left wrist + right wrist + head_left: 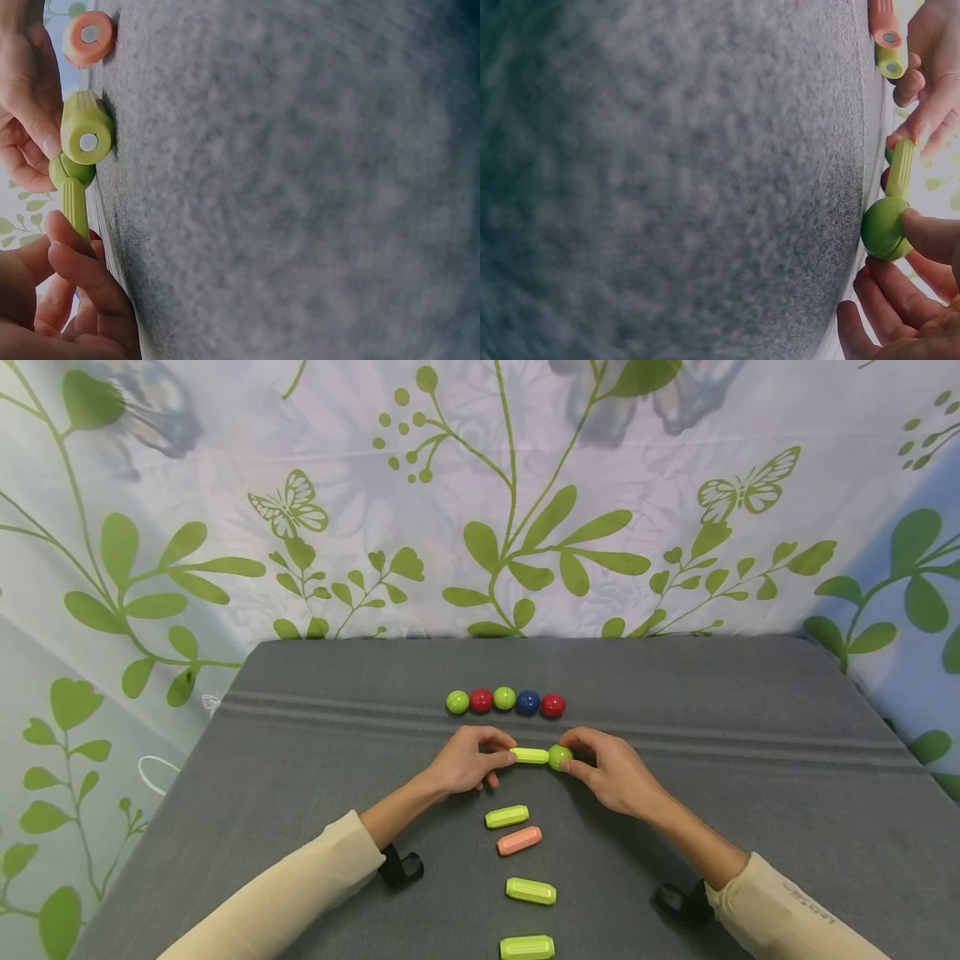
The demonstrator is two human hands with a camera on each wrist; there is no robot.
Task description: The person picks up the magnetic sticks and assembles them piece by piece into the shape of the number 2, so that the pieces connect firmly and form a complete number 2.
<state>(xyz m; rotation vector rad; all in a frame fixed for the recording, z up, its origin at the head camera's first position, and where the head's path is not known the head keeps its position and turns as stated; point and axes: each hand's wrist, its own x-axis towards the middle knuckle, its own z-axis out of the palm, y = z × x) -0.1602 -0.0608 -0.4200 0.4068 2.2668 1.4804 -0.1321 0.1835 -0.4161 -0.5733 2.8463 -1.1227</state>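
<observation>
My left hand (467,762) pinches the left end of a yellow-green rod (531,756) between thumb and fingers. At the rod's other end a green ball (559,757) touches it, and my right hand (617,774) grips that ball. In the right wrist view the ball (885,228) meets the rod (902,169) end to end. The left wrist view has the rod (73,204) rising from the left fingertips toward the ball, partly hidden behind a nearer yellow-green rod (88,129) with a silvery disc in its end.
Beyond the hands a row of balls holds green, red (481,700) and blue (528,702) ones. Nearer me lie a yellow-green rod (507,816), an orange rod (519,841) and two more yellow-green rods (531,891) on the grey cloth (315,768). A patterned curtain (420,527) hangs behind.
</observation>
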